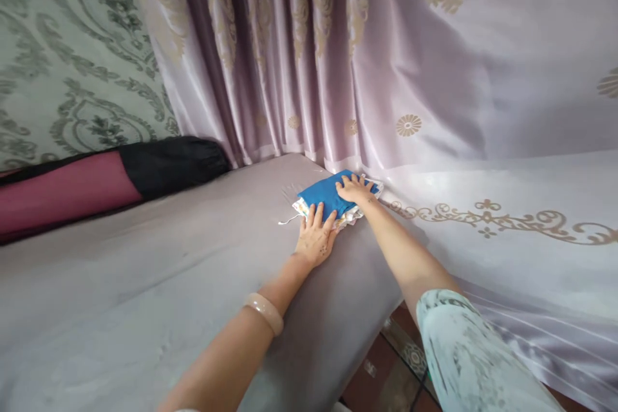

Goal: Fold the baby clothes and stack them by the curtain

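A folded blue cloth [321, 192] lies on top of a white, colour-patterned cloth [302, 207], forming a small flat stack at the far corner of the grey-covered surface [193, 283]. My left hand [316, 236] rests on the stack's near edge with its fingers stretched out. Across the stack's right part lies my right hand [356, 189], fingers spread and pressing flat on the blue cloth. A thin white string trails from the stack's left side. The palms' undersides are hidden.
Along the left back edge lies a long pink and black bag [120, 174] against the patterned wall [82, 58]. Mauve curtains [270, 45] hang behind the stack and down the right side. Tiled floor [386, 367] shows below the surface's right edge.
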Demonstrator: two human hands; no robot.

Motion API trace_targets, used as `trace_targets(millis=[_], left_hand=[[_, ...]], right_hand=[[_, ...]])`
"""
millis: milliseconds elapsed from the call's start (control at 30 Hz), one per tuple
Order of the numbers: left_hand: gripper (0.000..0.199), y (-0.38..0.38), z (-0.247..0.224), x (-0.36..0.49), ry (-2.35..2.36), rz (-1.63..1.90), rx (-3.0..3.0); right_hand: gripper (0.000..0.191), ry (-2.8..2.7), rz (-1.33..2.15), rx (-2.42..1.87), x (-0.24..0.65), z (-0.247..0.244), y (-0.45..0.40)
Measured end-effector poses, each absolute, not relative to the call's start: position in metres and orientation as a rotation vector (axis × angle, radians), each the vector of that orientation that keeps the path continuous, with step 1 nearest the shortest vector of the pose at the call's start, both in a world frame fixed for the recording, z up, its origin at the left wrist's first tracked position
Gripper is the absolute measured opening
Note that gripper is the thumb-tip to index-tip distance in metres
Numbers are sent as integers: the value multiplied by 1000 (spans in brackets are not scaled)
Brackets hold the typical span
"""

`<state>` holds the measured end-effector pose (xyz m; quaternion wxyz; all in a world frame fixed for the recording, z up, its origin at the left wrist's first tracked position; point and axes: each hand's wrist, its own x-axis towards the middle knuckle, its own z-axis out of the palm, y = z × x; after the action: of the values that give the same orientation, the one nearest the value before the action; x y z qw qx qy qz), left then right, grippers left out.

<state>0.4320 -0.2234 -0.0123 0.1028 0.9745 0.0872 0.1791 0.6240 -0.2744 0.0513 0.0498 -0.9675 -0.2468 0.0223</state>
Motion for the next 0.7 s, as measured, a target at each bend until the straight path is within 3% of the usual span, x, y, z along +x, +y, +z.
trace_targets(millis=[100,367,700], left_hand=[[55,-227,-9,421,181,444,2875],[58,-203,-4,367,-70,137,2849],[52,-98,-21,255,445,131,2851]], right_hand=[[57,-929,-105,-2920,602,54,-260],[56,-1384,-25,-2726,547,39,-230],[54,-1502,-278,-2679,562,18,-232]])
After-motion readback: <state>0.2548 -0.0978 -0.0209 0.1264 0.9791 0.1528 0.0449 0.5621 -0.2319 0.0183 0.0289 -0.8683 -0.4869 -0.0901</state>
